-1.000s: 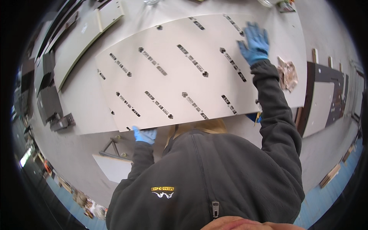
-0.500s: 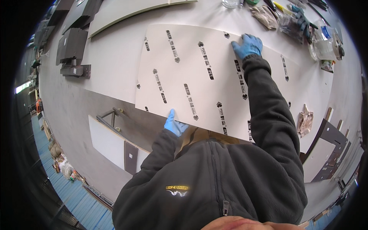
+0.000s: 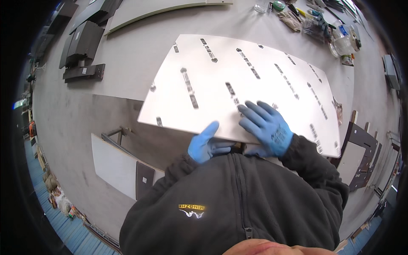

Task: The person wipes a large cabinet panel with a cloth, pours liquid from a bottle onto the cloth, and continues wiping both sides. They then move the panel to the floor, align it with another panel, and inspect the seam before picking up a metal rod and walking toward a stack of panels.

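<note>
At the near side of the bench [image 3: 140, 59], the white panel [image 3: 210, 85] is gripped along its near edge by left hand [image 3: 204, 144] and right hand [image 3: 270, 132]; repositioning seems underway, with even support called for.

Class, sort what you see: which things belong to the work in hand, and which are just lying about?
In use:
panel
left grip and right grip, both at its near edge

Seemingly lying about:
dark boards
pale board
clear container
</note>
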Demonstrator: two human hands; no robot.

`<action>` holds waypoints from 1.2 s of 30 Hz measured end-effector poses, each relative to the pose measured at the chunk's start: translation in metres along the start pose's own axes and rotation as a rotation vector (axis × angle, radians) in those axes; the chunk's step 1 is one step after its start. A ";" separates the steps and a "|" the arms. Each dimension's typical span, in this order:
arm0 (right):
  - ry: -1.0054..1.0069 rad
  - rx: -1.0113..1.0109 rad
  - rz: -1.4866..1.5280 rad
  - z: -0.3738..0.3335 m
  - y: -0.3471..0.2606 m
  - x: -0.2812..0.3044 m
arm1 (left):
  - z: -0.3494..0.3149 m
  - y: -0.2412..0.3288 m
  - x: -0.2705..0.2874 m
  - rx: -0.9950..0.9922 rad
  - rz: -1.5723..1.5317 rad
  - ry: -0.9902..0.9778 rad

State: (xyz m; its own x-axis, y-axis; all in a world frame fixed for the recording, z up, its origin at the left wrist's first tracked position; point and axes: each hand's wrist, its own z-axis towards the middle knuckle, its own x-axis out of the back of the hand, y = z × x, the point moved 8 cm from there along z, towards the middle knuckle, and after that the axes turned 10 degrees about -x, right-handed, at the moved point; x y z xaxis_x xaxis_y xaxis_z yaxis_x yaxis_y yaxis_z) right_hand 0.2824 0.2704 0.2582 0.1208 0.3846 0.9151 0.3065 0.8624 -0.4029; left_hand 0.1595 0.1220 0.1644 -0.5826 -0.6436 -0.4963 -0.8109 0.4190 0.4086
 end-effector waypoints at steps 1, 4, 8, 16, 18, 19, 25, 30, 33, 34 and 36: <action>-0.010 -0.007 -0.046 -0.008 -0.015 0.012 | -0.006 0.025 -0.020 -0.081 0.117 -0.054; 0.191 -0.297 -0.376 -0.031 -0.011 0.062 | -0.039 0.069 -0.069 -0.185 0.293 -0.150; 0.483 -0.180 -0.531 -0.028 0.003 0.109 | -0.033 0.098 -0.100 -0.419 0.213 -0.317; 0.493 -0.041 -0.604 -0.001 0.012 0.166 | -0.001 0.210 0.058 -1.695 0.344 0.319; 0.496 -0.002 -0.606 -0.004 0.010 0.168 | 0.008 0.226 0.098 -1.559 0.450 0.593; 0.470 -0.009 -0.596 -0.006 0.012 0.168 | 0.013 0.243 0.102 -1.576 0.510 0.529; 0.448 -0.052 -0.635 0.001 0.022 0.190 | 0.023 0.276 0.094 -1.702 0.492 0.057; 0.604 0.087 -0.574 0.027 0.007 0.225 | -0.028 0.265 0.137 -1.728 0.364 0.364; 0.558 0.091 -0.501 0.052 -0.004 0.218 | -0.067 0.282 0.150 -1.887 0.595 0.466; 0.502 0.083 -0.483 0.060 -0.007 0.213 | -0.079 0.282 0.158 -1.865 0.779 0.566; 0.369 -0.014 -0.419 0.074 -0.005 0.205 | -0.090 0.272 0.182 -1.801 0.788 0.667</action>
State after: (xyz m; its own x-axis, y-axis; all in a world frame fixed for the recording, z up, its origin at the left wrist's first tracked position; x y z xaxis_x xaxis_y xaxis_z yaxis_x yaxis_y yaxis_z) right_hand 0.2360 0.3690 0.4468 0.3075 -0.1328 0.9422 0.4119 0.9112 -0.0060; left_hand -0.1621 0.0616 0.2539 -0.2606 -0.9346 0.2420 0.7344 -0.0291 0.6781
